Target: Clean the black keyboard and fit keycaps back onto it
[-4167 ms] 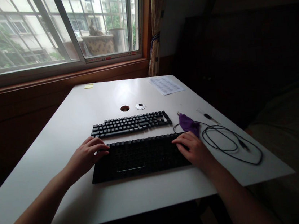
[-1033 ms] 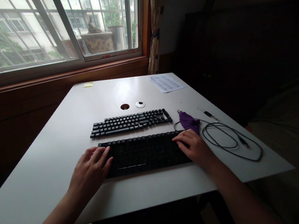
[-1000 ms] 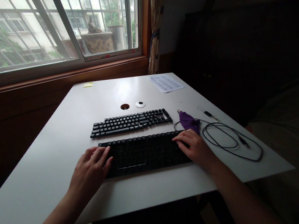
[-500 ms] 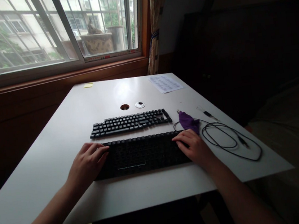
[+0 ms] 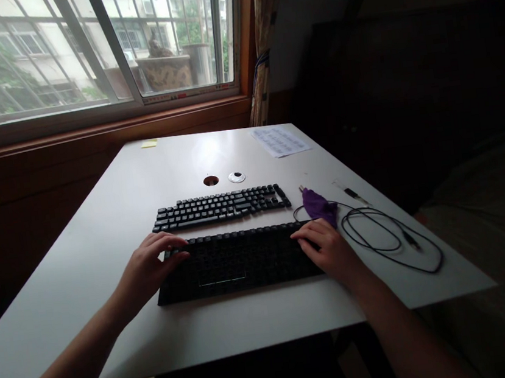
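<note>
A black keyboard base point(image 5: 243, 263) lies near the front of the white table, with a row of keycaps point(image 5: 248, 232) along its back edge; most of the rest looks bare and dark. My left hand point(image 5: 153, 259) is over its back left corner, thumb and fingers apart, fingertips close to the row. At the right end, my right hand point(image 5: 326, 244) rests on the base with bent fingers gripping it near the row; whether a small part is under the fingertips is hidden. Just behind, loose black keycaps point(image 5: 218, 207) are laid out in keyboard order.
To the right lie a purple cloth point(image 5: 319, 205), a coiled black cable point(image 5: 392, 239) and a small dark-handled tool point(image 5: 352, 193). Printed sheets point(image 5: 280, 141) and a yellow sticky note point(image 5: 149, 144) sit at the far edge. A cable hole point(image 5: 210, 181) and its round cover point(image 5: 236, 177) are mid-table.
My left hand's thumb and fingers have parted and it has shifted slightly back and right along the key row. My right hand and the keyboard base have stayed put.
</note>
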